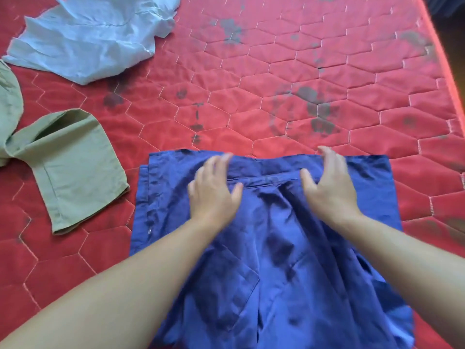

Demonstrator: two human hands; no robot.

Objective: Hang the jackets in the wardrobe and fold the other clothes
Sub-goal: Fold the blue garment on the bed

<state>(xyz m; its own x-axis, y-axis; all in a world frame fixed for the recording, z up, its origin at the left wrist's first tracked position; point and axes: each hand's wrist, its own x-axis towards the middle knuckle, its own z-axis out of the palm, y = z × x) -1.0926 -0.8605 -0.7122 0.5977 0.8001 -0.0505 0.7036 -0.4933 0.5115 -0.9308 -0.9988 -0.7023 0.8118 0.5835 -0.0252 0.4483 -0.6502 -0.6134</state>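
A blue garment (271, 248) is spread on a red quilted mattress (302, 84), pressed flat near its far edge by the left hand (214, 190) and right hand (329, 187), fingers released and splayed.

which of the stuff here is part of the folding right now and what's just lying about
In the job:
blue garment
left hand, flat on it
right hand, flat on it

Lying about:
green garment
pale blue garment
red quilted mattress
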